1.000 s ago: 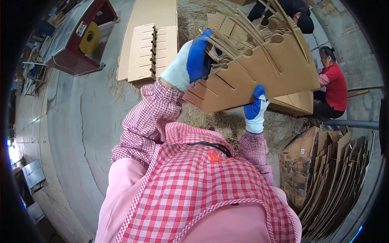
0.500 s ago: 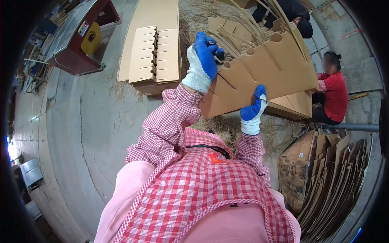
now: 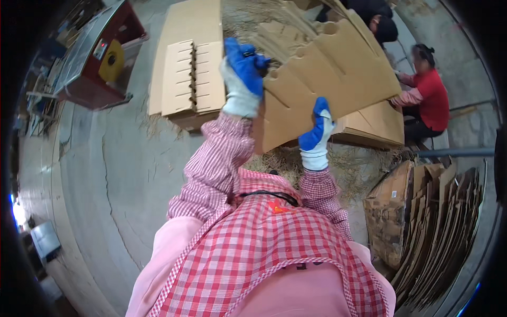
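Note:
A brown cardboard sheet [image 3: 338, 79] with slots and rounded notches along its upper edge is tilted in front of me. My right hand [image 3: 316, 132], in a blue and white glove, grips its lower edge with the thumb across the near face; the other fingers are hidden behind. Wearing a matching glove, my left hand [image 3: 244, 74] is closed beside the sheet's upper left corner. Its fingers curl near the notches, and what they hold, if anything, is hidden. Thin cardboard strips [image 3: 274, 50] fan out behind the sheet.
Slotted cardboard pieces [image 3: 177, 79] are stacked at left, and another stack [image 3: 372, 124] lies below the sheet. A red-framed machine [image 3: 100, 58] stands far left. Folded cardboard [image 3: 438, 227] leans at lower right. One person in red [image 3: 430, 98] and another in dark clothes [image 3: 369, 16] work nearby.
Both hands and the cardboard sheet have shifted slightly left in view. My left hand has moved left from the notches. The person in red has an arm reaching to the stack.

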`<state>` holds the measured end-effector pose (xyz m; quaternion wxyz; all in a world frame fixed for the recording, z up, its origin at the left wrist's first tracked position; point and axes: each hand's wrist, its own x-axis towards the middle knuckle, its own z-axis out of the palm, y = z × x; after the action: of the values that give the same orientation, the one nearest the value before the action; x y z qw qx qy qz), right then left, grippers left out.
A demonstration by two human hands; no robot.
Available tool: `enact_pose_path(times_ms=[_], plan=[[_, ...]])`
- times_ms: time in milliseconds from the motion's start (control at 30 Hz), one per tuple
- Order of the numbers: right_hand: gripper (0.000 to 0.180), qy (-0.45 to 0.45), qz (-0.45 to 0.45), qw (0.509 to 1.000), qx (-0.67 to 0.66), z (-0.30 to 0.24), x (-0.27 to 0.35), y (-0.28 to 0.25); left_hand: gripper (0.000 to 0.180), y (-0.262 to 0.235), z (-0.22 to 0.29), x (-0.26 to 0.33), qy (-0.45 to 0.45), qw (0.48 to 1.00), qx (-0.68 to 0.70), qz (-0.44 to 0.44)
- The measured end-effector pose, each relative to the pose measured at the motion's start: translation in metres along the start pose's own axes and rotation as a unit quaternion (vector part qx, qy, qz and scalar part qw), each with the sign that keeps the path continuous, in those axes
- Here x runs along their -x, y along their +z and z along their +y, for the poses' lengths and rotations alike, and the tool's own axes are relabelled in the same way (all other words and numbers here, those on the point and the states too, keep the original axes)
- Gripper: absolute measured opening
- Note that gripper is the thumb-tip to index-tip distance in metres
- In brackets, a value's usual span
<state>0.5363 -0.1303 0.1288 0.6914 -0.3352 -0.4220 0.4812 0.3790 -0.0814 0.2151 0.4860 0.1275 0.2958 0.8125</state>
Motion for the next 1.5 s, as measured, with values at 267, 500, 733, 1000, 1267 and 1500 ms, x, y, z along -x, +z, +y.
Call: enact_pose_path(times_ms=[267,500,733,1000,1267,1500], plan=[[0.027,0.064,0.015,0.984,-0.163,-0.012,0.001,0.026,0.054,-0.015,0.021,-0.016,-0.004,0.998,-0.057,0.001],[0.028,0.147,0.062,0.975,-0.153,-0.004,0.0,0.043,0.051,0.008,0.018,-0.008,0.096,0.992,-0.073,-0.027],[0.047,0.264,-0.099,0.859,-0.428,-0.001,-0.009,0.049,0.055,0.013,0.026,0.008,0.057,0.998,-0.039,0.009],[0.056,0.205,-0.05,0.938,-0.274,-0.011,-0.017,0.043,0.048,0.028,0.015,0.041,0.394,0.844,-0.269,-0.247],[0.048,0.211,-0.036,0.939,-0.269,-0.02,-0.027,0.046,0.054,0.031,0.042,0.011,0.011,0.994,0.049,-0.101],[0.048,0.178,-0.061,0.935,-0.301,-0.019,-0.041,0.053,0.035,0.045,0.077,0.015,-0.194,0.819,0.449,-0.301]])
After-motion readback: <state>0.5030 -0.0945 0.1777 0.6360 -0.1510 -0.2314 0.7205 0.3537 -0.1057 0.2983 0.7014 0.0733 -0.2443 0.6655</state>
